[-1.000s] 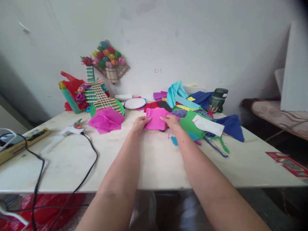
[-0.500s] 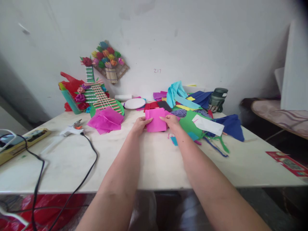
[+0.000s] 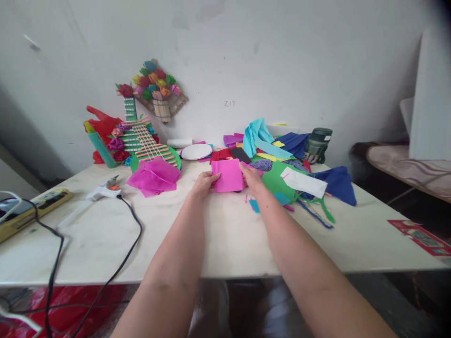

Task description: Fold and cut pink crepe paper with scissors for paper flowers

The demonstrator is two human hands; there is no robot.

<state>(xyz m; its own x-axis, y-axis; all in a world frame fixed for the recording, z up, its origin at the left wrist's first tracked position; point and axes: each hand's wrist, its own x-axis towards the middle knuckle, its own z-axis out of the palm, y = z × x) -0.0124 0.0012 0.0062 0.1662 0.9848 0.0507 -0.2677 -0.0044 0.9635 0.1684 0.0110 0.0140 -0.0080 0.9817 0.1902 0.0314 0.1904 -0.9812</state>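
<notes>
Between my two hands is a squarish piece of bright pink paper [image 3: 228,176], seemingly folded or stacked in layers. My left hand [image 3: 205,183] pinches its left edge, thumb on top and fingers underneath. On the opposite edge, my right hand [image 3: 251,178] grips with the thumb along the side; its fingers are partly hidden behind. Just beyond the paper lie a dark flat piece [image 3: 240,155] and red paper [image 3: 221,155]. Green paper [image 3: 280,180] spreads to the right of my right hand, with a light-blue scrap [image 3: 255,205] near the wrist.
A white glue gun [image 3: 104,190] with a black cord rests at left, near a yellow power strip [image 3: 52,199]. Crumpled pink paper [image 3: 155,176] lies before a stick-and-paper guitar craft [image 3: 151,145]. A dark green bottle [image 3: 317,145] stands at back right. White paper [image 3: 303,181] tops the scraps.
My right thumb has shifted from the face of the pink paper to its right edge, and the top layers look more evenly lined up. My left hand keeps its pinch.
</notes>
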